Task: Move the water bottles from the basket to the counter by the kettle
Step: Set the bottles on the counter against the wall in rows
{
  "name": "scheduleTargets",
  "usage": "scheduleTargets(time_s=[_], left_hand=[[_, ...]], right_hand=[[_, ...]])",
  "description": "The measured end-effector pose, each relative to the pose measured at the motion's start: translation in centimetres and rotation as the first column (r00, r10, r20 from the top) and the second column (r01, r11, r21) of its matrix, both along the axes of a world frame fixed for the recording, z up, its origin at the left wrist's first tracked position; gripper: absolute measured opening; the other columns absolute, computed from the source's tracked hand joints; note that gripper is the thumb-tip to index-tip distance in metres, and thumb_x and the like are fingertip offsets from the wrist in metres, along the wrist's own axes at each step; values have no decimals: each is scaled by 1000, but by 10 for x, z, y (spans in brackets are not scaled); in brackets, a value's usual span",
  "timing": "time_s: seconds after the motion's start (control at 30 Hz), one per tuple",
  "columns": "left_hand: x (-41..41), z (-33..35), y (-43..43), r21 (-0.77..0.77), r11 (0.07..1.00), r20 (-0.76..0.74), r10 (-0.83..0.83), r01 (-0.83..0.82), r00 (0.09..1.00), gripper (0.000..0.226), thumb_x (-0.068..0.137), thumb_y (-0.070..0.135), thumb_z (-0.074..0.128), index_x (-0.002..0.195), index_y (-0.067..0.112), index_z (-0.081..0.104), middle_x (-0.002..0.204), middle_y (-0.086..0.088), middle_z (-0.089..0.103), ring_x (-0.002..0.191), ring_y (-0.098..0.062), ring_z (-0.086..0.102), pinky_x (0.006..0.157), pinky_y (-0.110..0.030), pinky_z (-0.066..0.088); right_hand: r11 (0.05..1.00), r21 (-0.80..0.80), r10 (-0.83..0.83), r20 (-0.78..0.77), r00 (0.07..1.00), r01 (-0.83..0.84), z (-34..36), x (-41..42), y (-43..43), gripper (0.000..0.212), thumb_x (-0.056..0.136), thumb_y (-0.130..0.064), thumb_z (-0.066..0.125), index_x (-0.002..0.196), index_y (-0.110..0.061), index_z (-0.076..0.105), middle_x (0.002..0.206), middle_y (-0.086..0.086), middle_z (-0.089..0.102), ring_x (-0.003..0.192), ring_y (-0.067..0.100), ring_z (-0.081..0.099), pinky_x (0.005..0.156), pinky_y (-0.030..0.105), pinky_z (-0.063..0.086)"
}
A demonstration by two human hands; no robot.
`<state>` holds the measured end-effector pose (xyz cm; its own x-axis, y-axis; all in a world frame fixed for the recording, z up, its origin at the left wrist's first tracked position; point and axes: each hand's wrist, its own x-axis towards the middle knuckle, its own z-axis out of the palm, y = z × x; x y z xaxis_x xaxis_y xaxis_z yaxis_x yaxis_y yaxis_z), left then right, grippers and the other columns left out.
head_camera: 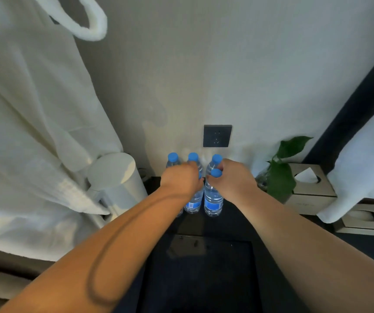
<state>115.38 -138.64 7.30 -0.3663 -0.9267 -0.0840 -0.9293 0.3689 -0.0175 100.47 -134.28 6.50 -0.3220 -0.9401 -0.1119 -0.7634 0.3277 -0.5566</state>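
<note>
I note five water bottles standing upright in a tight cluster at the back edge of the dark counter, against the wall below a socket and just right of the white kettle. My left hand is curled over the top of the front left bottle, hiding its cap, and my right hand grasps the neck of the front right bottle just under its blue cap. The three rear bottles stand untouched as far as I can tell; a plant and a tissue box sit toward the right end.
</note>
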Motion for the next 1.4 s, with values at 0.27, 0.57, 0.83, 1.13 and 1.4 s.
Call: scheduleTargets(time_s=[0.27,0.57,0.83,1.13,1.4], left_hand=[[8,-19,-15,-53,998,5,-45,45,999,42,102,51,53,120,14,60,116,-5,65,108,-25,60,78,-34,37],[27,-25,-21,-124,959,-10,-258,255,966,44,102,57,45,108,16,61,104,-1,66,102,-24,57,95,-36,36],[31,-29,-16,-144,945,-67,-307,295,950,42,98,58,51,104,17,63,101,0,67,100,-22,58,98,-37,38],[38,-33,-27,-119,950,-199,-307,288,930,54,92,72,45,91,21,64,83,5,62,82,-18,58,77,-33,41],[58,-10,-73,-40,999,-526,-9,-14,851,17,96,28,69,112,22,66,98,2,64,92,-20,60,78,-34,49]], right_hand=[[999,33,37,-56,998,-35,-19,-5,-7,24,87,-45,66,96,-25,56,85,-2,65,76,21,66,64,40,58],[994,47,103,-141,985,-97,-19,-8,-7,27,92,-49,65,98,-25,53,81,-5,61,71,16,61,57,32,46],[996,31,88,-28,996,-87,-22,-7,-2,24,89,-44,69,92,-26,52,78,-3,64,68,15,63,55,31,45],[993,47,114,-213,970,-107,-17,-9,-5,44,89,-74,57,93,-30,51,74,-8,61,65,8,59,55,30,46],[980,-174,66,-190,980,-100,1,-6,-52,29,99,-54,59,101,-24,62,76,-10,57,72,15,59,58,30,41]])
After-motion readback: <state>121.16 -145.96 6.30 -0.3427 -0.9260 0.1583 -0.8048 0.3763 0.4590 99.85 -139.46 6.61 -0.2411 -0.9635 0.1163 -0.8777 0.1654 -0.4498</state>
